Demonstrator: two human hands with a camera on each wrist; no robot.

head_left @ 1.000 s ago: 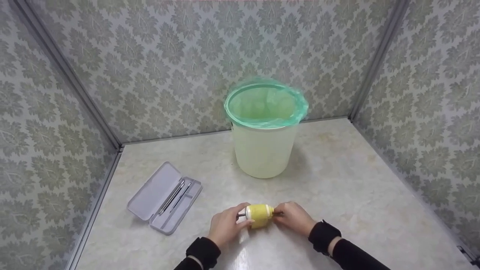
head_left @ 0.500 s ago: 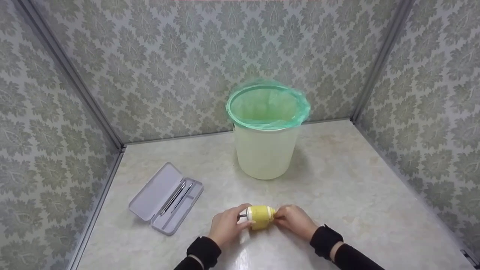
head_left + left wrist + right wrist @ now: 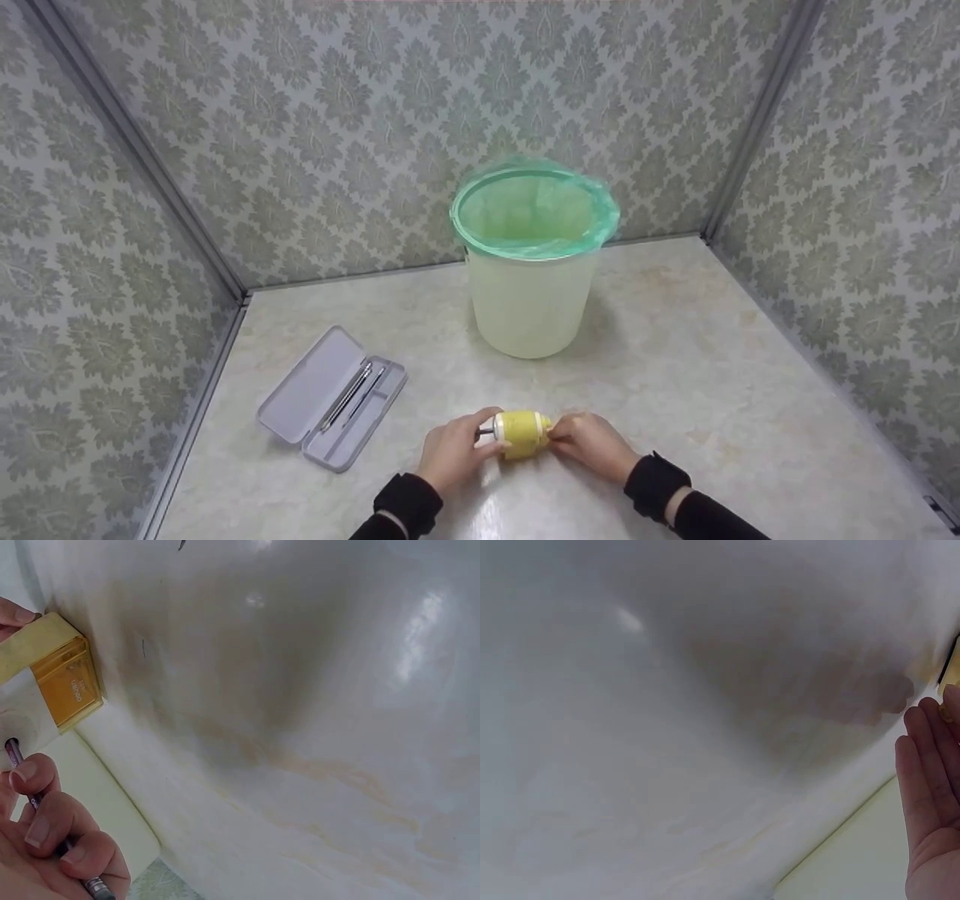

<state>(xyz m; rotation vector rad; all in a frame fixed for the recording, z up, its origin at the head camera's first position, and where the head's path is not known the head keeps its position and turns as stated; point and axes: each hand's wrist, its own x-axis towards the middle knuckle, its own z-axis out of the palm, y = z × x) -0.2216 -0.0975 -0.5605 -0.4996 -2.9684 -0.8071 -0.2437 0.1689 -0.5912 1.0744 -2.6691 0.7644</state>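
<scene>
A yellow-and-white crank pencil sharpener [image 3: 520, 433] lies on the table between both hands. The left wrist view shows its clear orange shavings drawer [image 3: 71, 682]. A dark pencil [image 3: 35, 800] enters the hole in its white face. My left hand [image 3: 451, 448] curls several fingers round this pencil, while index finger and thumb reach to the sharpener's near edge in the head view. At the opposite end, my right hand [image 3: 592, 444] pinches the crank, which the fingers mostly hide. Only the right hand's [image 3: 934, 795] outer fingers and palm show in the right wrist view.
Left of the hands lies an opened grey pencil case [image 3: 349, 427] with several pencils [image 3: 346, 396] inside. A pale waste bin [image 3: 527, 307] lined with a green bag [image 3: 592, 217] stands behind the sharpener. Patterned wall panels [image 3: 420, 112] border the table [image 3: 712, 375].
My right hand's fingers have shifted slightly at the crank end; a brown part seen there a second ago is now covered. The left hand keeps its place on the pencil.
</scene>
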